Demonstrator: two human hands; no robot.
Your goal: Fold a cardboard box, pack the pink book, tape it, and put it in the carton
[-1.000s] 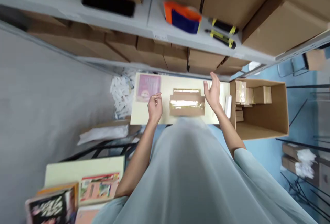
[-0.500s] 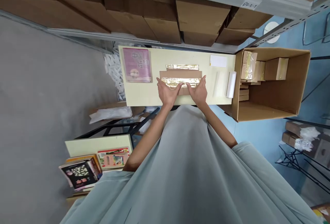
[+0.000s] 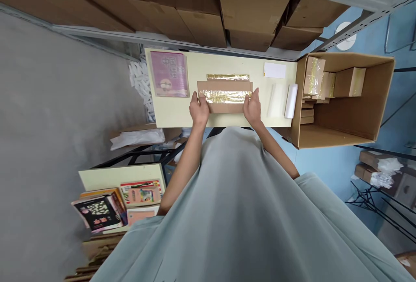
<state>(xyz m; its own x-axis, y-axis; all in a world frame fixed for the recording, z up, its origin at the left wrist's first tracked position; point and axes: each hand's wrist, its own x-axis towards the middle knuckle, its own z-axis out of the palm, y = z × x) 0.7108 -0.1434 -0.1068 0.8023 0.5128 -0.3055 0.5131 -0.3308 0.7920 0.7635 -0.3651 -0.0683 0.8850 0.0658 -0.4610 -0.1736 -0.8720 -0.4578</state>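
Head view: gripped the carton (image 3: pixel 224 106) by both ends, left hand (image 3: pixel 199 109) and right hand (image 3: pixel 252 108); looked light, stiff, probably slick along the tape (image 3: pixel 225 96), safest held there, endwise.

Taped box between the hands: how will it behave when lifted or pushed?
The box looks fairly stiff: straight, unsagging edges. The tape may be slippery, judging by its glossy glare. Rolling seems unlikely, given the flat top and squared corners.
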